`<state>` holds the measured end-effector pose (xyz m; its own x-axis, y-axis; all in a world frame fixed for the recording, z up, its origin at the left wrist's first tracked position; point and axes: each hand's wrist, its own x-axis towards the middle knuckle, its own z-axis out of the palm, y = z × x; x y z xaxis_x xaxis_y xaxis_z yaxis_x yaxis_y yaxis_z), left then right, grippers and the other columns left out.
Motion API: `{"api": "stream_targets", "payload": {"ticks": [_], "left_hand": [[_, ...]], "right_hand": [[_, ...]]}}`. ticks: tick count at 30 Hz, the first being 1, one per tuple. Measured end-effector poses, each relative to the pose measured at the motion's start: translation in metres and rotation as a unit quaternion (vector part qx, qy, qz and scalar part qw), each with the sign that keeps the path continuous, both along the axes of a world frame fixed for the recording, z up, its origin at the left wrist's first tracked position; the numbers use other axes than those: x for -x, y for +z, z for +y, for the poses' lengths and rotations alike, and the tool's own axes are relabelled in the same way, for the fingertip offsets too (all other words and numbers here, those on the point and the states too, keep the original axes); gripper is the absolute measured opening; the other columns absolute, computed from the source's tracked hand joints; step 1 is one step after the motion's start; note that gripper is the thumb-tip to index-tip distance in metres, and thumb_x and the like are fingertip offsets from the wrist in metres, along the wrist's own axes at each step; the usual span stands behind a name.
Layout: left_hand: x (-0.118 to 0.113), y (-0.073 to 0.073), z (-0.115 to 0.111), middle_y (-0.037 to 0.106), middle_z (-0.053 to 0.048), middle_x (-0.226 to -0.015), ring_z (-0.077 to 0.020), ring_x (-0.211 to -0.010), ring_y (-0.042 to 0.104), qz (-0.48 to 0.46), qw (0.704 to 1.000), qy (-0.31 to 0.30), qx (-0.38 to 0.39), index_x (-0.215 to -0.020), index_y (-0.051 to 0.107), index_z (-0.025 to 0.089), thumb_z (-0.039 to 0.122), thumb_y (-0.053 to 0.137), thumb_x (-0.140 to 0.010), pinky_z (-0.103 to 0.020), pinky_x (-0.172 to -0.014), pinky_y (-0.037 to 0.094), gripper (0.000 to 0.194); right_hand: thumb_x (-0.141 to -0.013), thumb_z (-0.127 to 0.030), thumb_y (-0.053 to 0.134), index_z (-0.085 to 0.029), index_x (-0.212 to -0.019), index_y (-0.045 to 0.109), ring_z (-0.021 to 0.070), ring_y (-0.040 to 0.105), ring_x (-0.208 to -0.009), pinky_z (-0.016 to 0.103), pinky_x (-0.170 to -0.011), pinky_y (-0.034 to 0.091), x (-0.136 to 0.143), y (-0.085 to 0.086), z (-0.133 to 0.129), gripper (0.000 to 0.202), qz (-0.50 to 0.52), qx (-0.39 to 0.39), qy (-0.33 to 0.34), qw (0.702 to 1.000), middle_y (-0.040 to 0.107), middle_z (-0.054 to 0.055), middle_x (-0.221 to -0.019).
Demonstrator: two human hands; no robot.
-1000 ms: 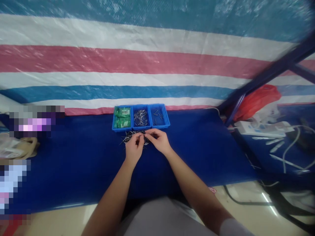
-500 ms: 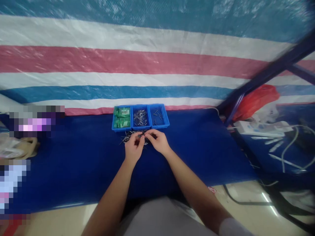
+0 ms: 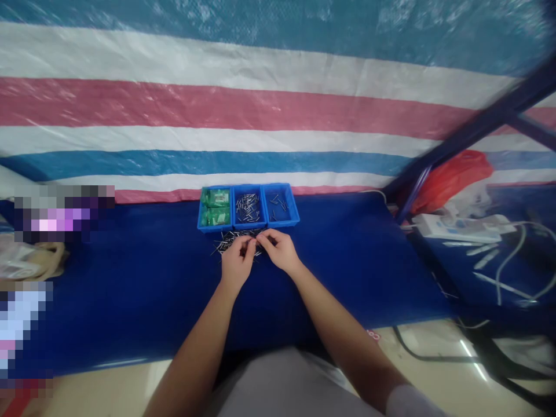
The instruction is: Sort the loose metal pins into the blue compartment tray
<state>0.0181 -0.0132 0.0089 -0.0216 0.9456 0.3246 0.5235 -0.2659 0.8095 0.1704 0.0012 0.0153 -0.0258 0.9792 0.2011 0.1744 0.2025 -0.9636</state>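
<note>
My left hand [image 3: 237, 260] and my right hand [image 3: 280, 250] meet fingertip to fingertip over a pile of small dark and silvery metal pieces [image 3: 223, 240]. Both hands are closed in a pinch; what lies between the fingertips is too small to name. Just beyond them stands a blue tray [image 3: 262, 215] with side-by-side compartments. Its left one holds green packets [image 3: 218, 198], the middle one many small metal pieces [image 3: 248, 207], the right one several similar pieces [image 3: 282, 204].
A blue cover lies over the table [image 3: 143, 289]. Behind it hangs a striped sheet [image 3: 260, 110]. On the right are a metal frame [image 3: 469, 130], a red bag [image 3: 454, 176], a white power strip [image 3: 460, 227] and cables. A clear package [image 3: 26, 260] sits at far left.
The fingertips of both hands have shifted slightly and closed together over the pile. The tray and the pile look the same.
</note>
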Motion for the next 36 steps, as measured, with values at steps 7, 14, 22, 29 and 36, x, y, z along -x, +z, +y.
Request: {"api": "stream_targets", "payload": {"ticks": [7,14,22,29,36], "left_hand": [[0.0,0.0005,0.0003,0.068,0.002,-0.07,-0.0094,-0.06,0.061,-0.002,1.0,0.004,0.0,-0.098,0.069,0.021,0.039,0.058,-0.091,-0.02,-0.064,0.047,0.022],[0.0002,-0.0004,0.0008,0.07,0.001,-0.074,-0.0101,-0.063,0.063,-0.012,1.0,0.005,0.005,-0.102,0.069,0.021,0.039,0.058,-0.091,-0.021,-0.067,0.049,0.024],[0.0001,0.0,0.0004,0.069,0.001,-0.073,-0.0099,-0.061,0.061,-0.026,1.0,0.0,0.006,-0.103,0.069,0.021,0.04,0.059,-0.09,-0.021,-0.064,0.049,0.025],[0.0003,-0.0004,0.0006,0.067,0.002,-0.071,-0.0094,-0.058,0.06,-0.025,1.0,-0.004,0.003,-0.104,0.07,0.021,0.041,0.06,-0.089,-0.021,-0.063,0.048,0.026],[-0.0002,-0.0002,0.0003,0.065,0.002,-0.067,-0.0095,-0.057,0.059,-0.024,1.0,-0.01,0.003,-0.103,0.07,0.022,0.042,0.059,-0.09,-0.021,-0.062,0.048,0.026]], "right_hand": [[-0.091,-0.043,0.061,-0.019,-0.081,0.07,0.0166,0.067,-0.07,0.027,-0.066,0.052,0.0003,-0.001,-0.0005,0.027,-0.002,0.009,0.012,1.0,0.072,0.003,-0.077],[-0.09,-0.044,0.062,-0.019,-0.081,0.07,0.0171,0.067,-0.069,0.028,-0.066,0.052,0.001,-0.0004,-0.0008,0.027,0.0,0.014,0.003,1.0,0.073,0.003,-0.077],[-0.09,-0.044,0.06,-0.019,-0.081,0.07,0.0168,0.066,-0.07,0.027,-0.066,0.051,0.0005,0.0014,-0.0012,0.028,-0.006,0.012,0.006,1.0,0.072,0.003,-0.077],[-0.091,-0.045,0.059,-0.019,-0.081,0.07,0.0157,0.066,-0.069,0.026,-0.066,0.051,0.0004,0.0045,-0.0017,0.03,-0.01,0.011,0.001,1.0,0.072,0.002,-0.076],[-0.091,-0.045,0.059,-0.019,-0.081,0.07,0.0161,0.064,-0.068,0.027,-0.065,0.05,0.0,0.0016,-0.001,0.03,-0.016,0.005,-0.002,1.0,0.071,0.002,-0.075]]}}
